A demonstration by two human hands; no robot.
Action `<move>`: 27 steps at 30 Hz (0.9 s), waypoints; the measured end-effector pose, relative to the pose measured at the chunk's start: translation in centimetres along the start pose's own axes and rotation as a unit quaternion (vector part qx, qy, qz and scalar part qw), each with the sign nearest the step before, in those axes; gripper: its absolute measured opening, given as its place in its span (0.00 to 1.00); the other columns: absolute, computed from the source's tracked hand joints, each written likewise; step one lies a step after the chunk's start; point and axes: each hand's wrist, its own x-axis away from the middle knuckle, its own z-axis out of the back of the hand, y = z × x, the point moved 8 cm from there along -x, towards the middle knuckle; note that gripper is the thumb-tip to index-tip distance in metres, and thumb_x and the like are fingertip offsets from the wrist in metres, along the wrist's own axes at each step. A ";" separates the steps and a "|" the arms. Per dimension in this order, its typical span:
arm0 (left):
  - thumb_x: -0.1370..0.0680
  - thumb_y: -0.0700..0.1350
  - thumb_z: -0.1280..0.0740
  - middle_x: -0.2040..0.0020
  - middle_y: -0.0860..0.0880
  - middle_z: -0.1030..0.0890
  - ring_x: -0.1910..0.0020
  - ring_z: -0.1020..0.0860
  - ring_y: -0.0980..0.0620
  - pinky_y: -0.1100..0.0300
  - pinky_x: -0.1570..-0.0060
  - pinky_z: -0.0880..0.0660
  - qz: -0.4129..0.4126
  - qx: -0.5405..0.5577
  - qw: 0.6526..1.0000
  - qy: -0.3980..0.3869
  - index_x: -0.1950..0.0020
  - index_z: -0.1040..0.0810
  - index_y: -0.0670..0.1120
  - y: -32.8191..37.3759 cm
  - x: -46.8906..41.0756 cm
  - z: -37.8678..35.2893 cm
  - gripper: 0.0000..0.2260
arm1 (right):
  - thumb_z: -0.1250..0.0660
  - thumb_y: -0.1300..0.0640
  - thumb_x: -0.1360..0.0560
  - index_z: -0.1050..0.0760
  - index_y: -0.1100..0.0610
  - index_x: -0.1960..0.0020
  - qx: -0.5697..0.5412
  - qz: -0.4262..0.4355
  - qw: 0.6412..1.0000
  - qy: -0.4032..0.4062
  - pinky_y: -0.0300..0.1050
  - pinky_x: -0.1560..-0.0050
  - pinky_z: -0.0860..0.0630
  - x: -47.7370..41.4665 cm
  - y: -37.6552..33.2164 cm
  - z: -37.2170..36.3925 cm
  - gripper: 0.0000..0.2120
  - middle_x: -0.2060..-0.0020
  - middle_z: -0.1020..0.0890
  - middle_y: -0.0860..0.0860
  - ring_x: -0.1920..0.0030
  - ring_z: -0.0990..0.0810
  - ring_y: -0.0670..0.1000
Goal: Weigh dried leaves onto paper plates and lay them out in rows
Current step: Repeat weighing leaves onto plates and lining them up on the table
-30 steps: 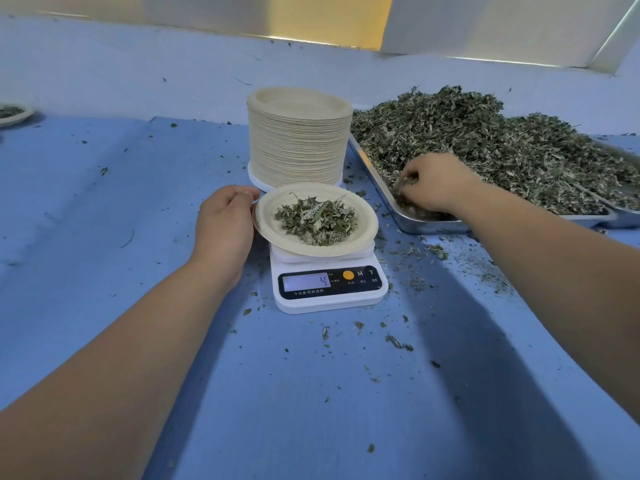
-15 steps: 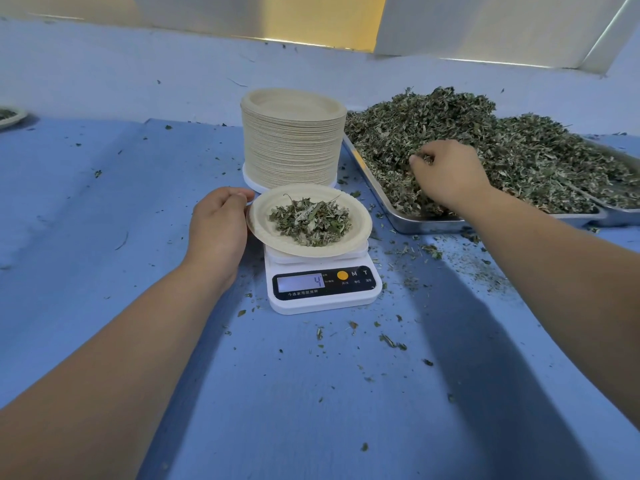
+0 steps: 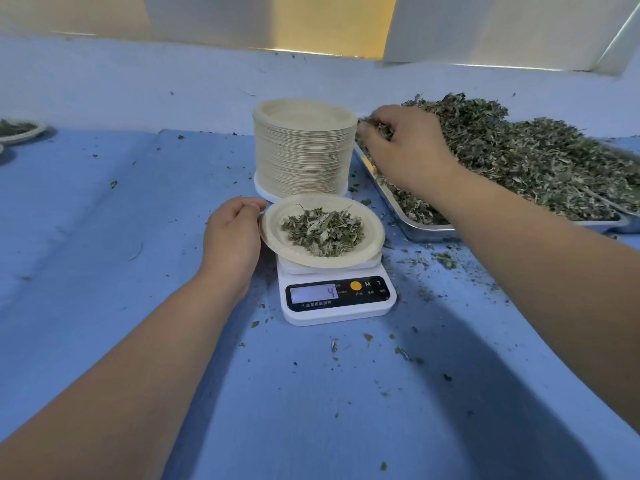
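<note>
A paper plate (image 3: 273, 237) with a small heap of dried leaves (image 3: 323, 230) sits on a white digital scale (image 3: 337, 299) whose display reads 4. My left hand (image 3: 232, 233) grips the plate's left rim with curled fingers. My right hand (image 3: 403, 148) is raised over the left end of the metal tray (image 3: 426, 232) and pinches a clump of dried leaves, just right of the tall stack of paper plates (image 3: 304, 150). The tray is piled with dried leaves (image 3: 526, 161).
A blue cloth (image 3: 104, 237) covers the table, with leaf crumbs scattered around the scale and in front of the tray. A filled plate (image 3: 20, 129) lies at the far left edge. A second tray (image 3: 630, 216) overlaps the first at the right edge. A wall runs behind.
My right hand has lifted out of the tray's near corner and moved back and left with a pinch of leaves, toward the plate stack. My left hand stays on the plate's rim.
</note>
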 end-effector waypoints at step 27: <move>0.28 0.50 0.39 0.61 0.57 0.15 0.53 0.17 0.52 0.46 0.43 0.20 -0.006 -0.003 1.000 -0.013 0.63 0.16 0.55 0.7 0.5 -0.1 0.11 | 0.33 0.53 0.20 0.16 0.51 0.43 -0.073 0.122 0.976 -0.167 0.31 0.48 0.27 3.4 -8.6 -4.4 0.09 0.55 0.16 0.43 0.51 0.20 0.43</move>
